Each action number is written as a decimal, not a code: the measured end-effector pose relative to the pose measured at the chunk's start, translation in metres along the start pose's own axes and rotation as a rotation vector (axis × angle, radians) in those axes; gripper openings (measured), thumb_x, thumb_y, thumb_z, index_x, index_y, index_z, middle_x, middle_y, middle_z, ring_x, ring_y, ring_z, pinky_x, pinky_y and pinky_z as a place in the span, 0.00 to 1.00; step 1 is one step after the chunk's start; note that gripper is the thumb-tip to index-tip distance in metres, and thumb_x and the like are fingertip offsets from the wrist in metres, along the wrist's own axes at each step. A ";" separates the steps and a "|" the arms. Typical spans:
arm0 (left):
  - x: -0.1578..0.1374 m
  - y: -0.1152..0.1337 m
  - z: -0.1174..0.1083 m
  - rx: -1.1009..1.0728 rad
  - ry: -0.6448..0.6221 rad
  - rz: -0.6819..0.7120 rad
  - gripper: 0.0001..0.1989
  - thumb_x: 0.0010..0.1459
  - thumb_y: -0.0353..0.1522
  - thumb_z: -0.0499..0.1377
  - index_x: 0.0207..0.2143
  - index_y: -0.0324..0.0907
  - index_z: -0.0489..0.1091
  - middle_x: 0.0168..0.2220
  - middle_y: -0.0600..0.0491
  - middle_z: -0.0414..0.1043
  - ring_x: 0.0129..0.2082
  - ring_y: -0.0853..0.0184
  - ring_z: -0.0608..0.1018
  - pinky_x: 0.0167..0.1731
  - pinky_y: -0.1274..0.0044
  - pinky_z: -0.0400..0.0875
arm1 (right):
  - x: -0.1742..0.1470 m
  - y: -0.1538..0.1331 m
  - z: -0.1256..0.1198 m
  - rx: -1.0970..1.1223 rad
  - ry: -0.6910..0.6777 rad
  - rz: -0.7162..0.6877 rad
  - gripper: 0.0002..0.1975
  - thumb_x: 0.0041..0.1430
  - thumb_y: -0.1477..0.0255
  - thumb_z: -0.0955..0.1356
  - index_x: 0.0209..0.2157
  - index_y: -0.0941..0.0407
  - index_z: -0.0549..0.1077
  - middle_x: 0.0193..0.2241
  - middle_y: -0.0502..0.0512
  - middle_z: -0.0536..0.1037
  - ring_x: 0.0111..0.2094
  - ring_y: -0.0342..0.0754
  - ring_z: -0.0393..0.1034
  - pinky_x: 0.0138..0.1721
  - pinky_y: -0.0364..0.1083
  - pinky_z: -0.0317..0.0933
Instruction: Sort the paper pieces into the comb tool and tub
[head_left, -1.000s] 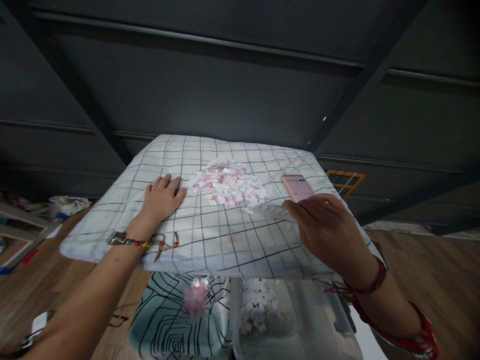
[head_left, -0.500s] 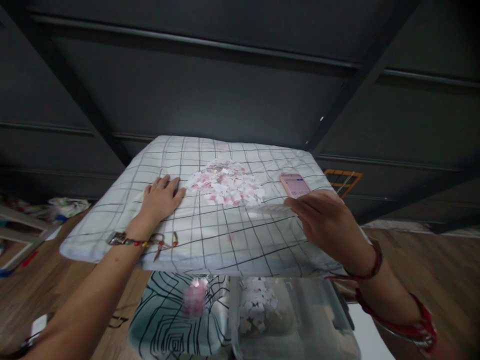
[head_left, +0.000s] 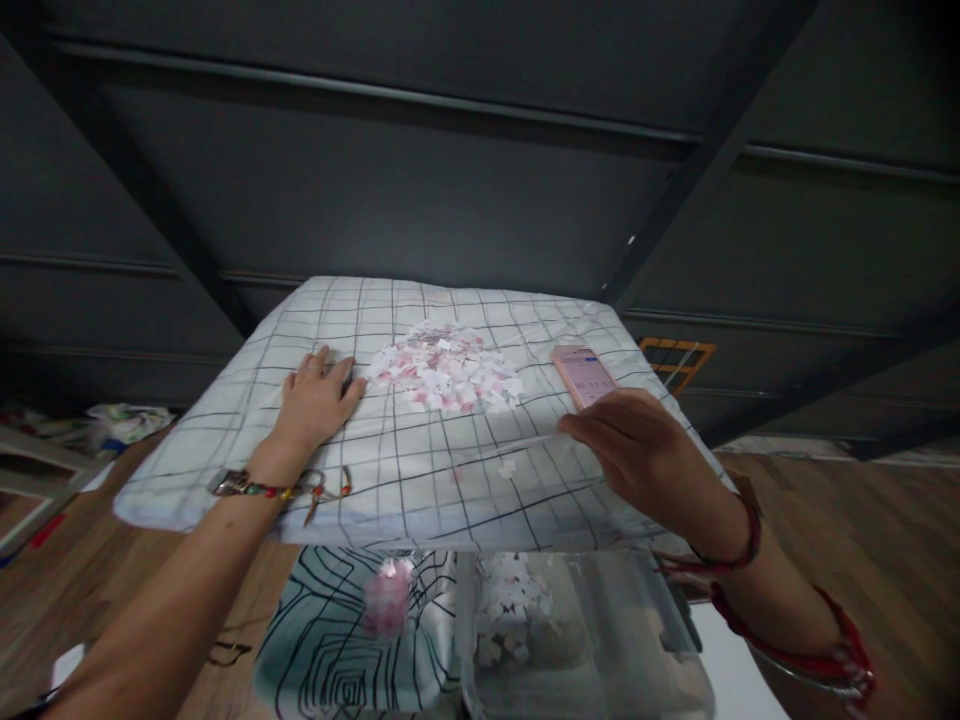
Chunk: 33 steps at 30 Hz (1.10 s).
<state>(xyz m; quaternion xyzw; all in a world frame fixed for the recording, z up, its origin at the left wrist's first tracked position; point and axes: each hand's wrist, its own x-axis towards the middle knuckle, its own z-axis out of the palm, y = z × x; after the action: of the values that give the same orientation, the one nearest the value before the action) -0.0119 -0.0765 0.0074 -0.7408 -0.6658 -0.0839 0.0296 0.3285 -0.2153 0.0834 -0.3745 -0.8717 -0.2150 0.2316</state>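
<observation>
My left hand (head_left: pixel 317 405) lies flat on the checked cloth (head_left: pixel 405 480), fingers spread, just left of a heap of small white and pink paper scraps (head_left: pixel 450 368). Between the fingers and thumb of my right hand (head_left: pixel 645 450) is a thin, clear, flat strip (head_left: pixel 529 441), seen nearly edge-on and reaching left over the cloth. Below the strip sits a single white paper scrap (head_left: pixel 508 468), apart from the heap. A pink phone (head_left: pixel 583 376) with a lit screen rests just beyond my right hand, which partly covers it.
Below the cloth's front edge stands a clear plastic box (head_left: pixel 585 690) with white scraps inside. Left of it, a teal patterned cushion (head_left: pixel 315 650) bears a pink pile (head_left: pixel 388 598). Dark panels (head_left: pixel 420 190) rise behind the cloth.
My right hand has moved slightly toward me with the strip, which has turned more edge-on. A white scrap now shows apart from the heap. My left hand stays in place.
</observation>
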 end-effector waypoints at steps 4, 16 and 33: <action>-0.003 0.004 -0.009 0.031 0.104 0.051 0.25 0.64 0.38 0.47 0.59 0.33 0.64 0.67 0.33 0.50 0.66 0.44 0.55 0.60 0.55 0.55 | -0.009 -0.003 -0.009 0.037 -0.009 -0.023 0.17 0.56 0.88 0.59 0.37 0.56 0.72 0.26 0.50 0.76 0.29 0.44 0.68 0.38 0.47 0.65; -0.006 0.016 -0.018 0.277 0.007 0.074 0.22 0.64 0.34 0.41 0.47 0.35 0.71 0.43 0.38 0.73 0.46 0.52 0.75 0.37 0.68 0.71 | -0.037 -0.023 -0.053 0.078 -0.112 -0.015 0.15 0.57 0.87 0.60 0.34 0.56 0.73 0.24 0.49 0.75 0.29 0.44 0.69 0.38 0.47 0.67; -0.023 0.019 -0.019 0.233 -0.030 0.143 0.22 0.64 0.35 0.42 0.46 0.33 0.71 0.44 0.34 0.71 0.46 0.50 0.74 0.45 0.63 0.69 | -0.038 -0.020 -0.050 -0.060 -0.090 -0.015 0.18 0.54 0.90 0.58 0.35 0.58 0.73 0.25 0.51 0.77 0.29 0.44 0.70 0.38 0.47 0.67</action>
<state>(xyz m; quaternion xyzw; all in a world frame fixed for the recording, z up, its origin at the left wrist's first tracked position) 0.0033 -0.1038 0.0233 -0.7790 -0.6170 0.0073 0.1113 0.3493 -0.2763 0.0981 -0.3839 -0.8772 -0.2259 0.1790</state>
